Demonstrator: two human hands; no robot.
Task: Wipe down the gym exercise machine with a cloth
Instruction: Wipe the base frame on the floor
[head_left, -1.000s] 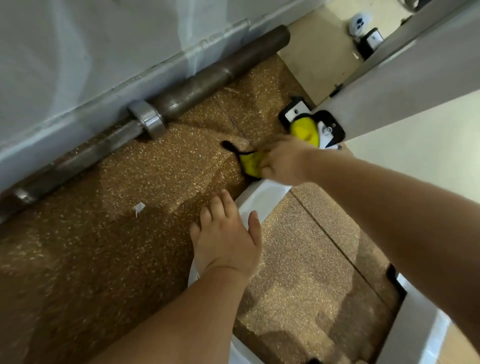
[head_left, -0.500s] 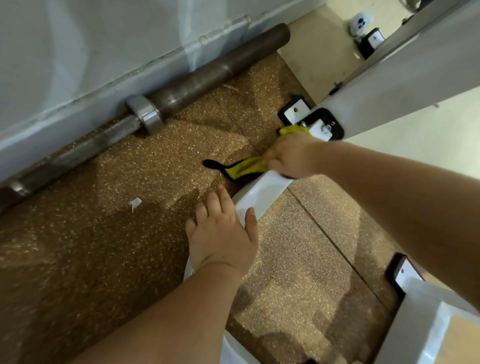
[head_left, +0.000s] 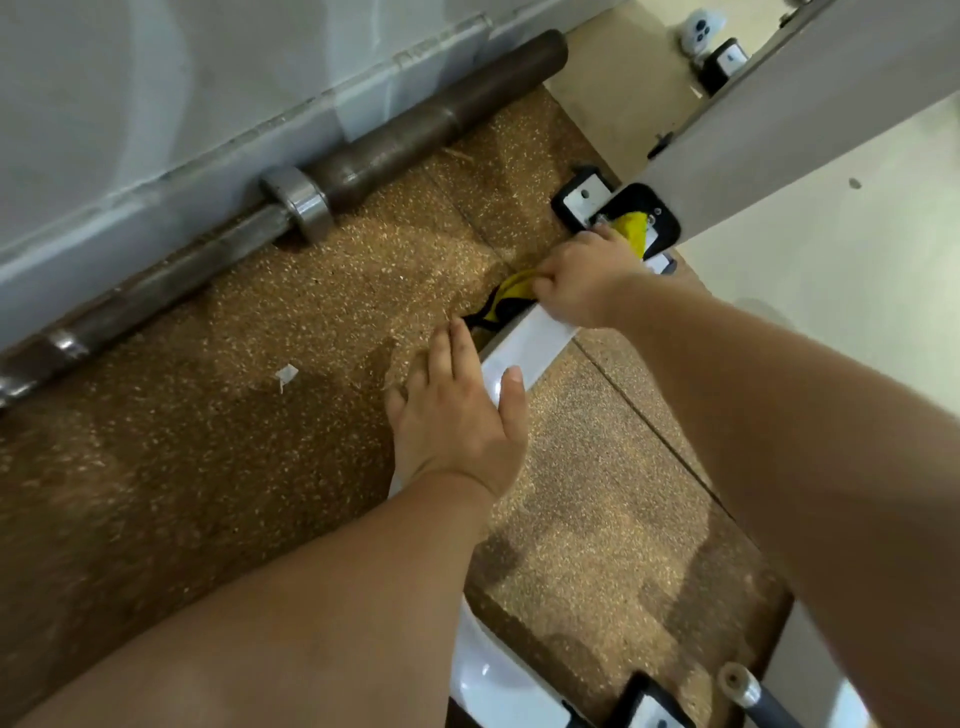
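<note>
A white base rail (head_left: 530, 345) of the gym machine lies low across the speckled brown floor mat. My right hand (head_left: 582, 283) grips a yellow cloth with black edging (head_left: 511, 291) and holds it against the rail's far end, beside the black foot plate (head_left: 665, 223) under the slanted white upright (head_left: 810, 109). More yellow cloth shows above my knuckles. My left hand (head_left: 457, 415) rests flat with straight fingers on the rail and the mat beside it, a hand's width nearer to me than the cloth.
A long steel barbell (head_left: 311, 192) lies along the foot of the grey wall at the upper left. A small white scrap (head_left: 285, 374) sits on the mat. Another black foot plate (head_left: 652, 704) and a metal peg (head_left: 735, 680) show at the bottom right.
My right hand has pulled the cloth back along the rail and then pushed it toward the foot plate again. My left hand has kept its place on the rail.
</note>
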